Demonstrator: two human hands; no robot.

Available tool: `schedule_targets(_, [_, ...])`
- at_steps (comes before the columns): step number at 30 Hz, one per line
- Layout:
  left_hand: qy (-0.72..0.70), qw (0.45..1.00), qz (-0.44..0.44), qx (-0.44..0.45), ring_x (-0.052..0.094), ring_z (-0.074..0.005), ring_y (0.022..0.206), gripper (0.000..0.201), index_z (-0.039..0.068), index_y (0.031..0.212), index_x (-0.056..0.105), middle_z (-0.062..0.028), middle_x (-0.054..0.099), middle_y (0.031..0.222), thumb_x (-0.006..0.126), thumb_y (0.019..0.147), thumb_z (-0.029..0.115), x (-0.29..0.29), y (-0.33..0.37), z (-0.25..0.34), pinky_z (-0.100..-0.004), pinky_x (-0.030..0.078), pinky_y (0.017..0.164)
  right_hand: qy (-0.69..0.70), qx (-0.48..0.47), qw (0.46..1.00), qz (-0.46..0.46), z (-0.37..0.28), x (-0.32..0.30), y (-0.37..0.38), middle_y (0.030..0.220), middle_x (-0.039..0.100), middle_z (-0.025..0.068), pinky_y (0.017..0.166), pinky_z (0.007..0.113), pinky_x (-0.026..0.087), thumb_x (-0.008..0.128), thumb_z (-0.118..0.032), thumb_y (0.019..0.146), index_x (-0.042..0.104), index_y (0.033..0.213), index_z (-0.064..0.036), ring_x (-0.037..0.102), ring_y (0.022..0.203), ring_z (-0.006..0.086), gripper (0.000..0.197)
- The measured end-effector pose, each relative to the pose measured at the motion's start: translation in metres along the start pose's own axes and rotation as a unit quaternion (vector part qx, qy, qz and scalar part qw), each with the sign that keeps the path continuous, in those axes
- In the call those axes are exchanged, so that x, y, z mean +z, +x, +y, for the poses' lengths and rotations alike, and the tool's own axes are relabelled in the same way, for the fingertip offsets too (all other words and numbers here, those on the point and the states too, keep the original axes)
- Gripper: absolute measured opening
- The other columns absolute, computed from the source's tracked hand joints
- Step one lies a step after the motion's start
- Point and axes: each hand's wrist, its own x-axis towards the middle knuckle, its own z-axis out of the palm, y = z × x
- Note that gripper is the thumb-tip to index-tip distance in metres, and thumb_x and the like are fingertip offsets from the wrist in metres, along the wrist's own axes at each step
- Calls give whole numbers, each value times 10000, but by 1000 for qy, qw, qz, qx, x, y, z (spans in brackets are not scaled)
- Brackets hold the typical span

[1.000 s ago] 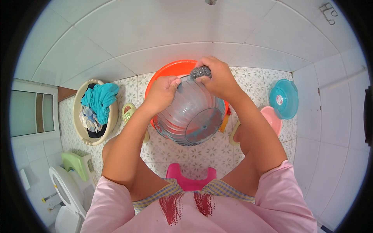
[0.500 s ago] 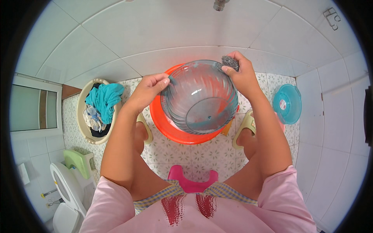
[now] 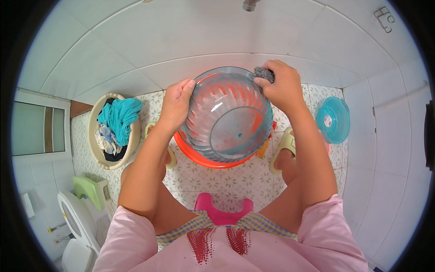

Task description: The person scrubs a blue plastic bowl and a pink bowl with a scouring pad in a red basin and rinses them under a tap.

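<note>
A large see-through grey-blue basin [image 3: 235,131] with ribbed sides is held tilted in front of me. Its far-left rim is pinched between the thumb and fingers of my left hand [image 3: 177,103]. My right hand [image 3: 283,84] is closed round a steel wool scourer [image 3: 263,74], which meets the basin's far-right rim. Under the basin stands an orange-red tub [image 3: 199,158] on the floor, mostly hidden by it; what the tub holds cannot be seen.
On the left is a cream laundry basket [image 3: 96,152] of clothes, near a green stool [image 3: 88,190] and a white toilet [image 3: 72,217]. A turquoise basin [image 3: 335,122] sits by the right wall. Part of a pink stool [image 3: 222,215] shows below me. A tiled wall [image 3: 190,36] closes the far side.
The see-through basin has tipped and shifted slightly left and nearer, covering more of the orange-red tub. My left hand has turned at its rim. The scourer has moved slightly left along the rim.
</note>
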Motion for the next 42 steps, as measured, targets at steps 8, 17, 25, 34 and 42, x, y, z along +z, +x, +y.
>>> schedule_targets(8, [86, 994, -65, 24, 364, -79, 627, 307, 0, 806, 541, 21, 398, 639, 464, 989, 234, 9, -8, -4, -270, 374, 580, 81, -106, 991, 15, -6, 9, -3, 819, 608, 130, 678, 372, 463, 755, -123, 673, 635, 843, -20, 584, 744, 335, 232])
schedule_targets(17, [102, 992, -58, 47, 354, -108, 581, 332, 0, 744, 478, -22, 373, 603, 467, 984, 229, 22, -9, 1, -298, 362, 553, 60, -110, 992, 5, -7, 15, -3, 821, 603, 127, 691, 377, 470, 743, -81, 670, 637, 859, -24, 590, 755, 332, 225])
schedule_targets(25, [101, 993, -54, 37, 379, -137, 570, 323, 1, 748, 486, -37, 398, 600, 464, 984, 222, 16, -4, 2, -313, 373, 557, 41, -44, 998, -2, 8, 10, -3, 849, 605, 132, 700, 383, 473, 731, -70, 667, 626, 865, -29, 597, 799, 334, 228])
schedule_targets(34, [116, 991, -63, 31, 391, -161, 569, 324, -8, 764, 507, -62, 417, 592, 465, 982, 228, 24, -10, 4, -330, 379, 564, 95, -49, 994, -19, -3, 14, -2, 837, 605, 125, 699, 375, 476, 735, -74, 655, 635, 866, -28, 596, 781, 316, 238])
schedule_targets(42, [104, 992, -67, 21, 396, -149, 564, 329, -4, 756, 493, -60, 417, 589, 461, 984, 230, 29, -13, 1, -328, 375, 558, 95, -131, 987, 11, -26, 25, -3, 834, 605, 127, 692, 353, 474, 746, -35, 645, 640, 877, -22, 596, 754, 296, 255])
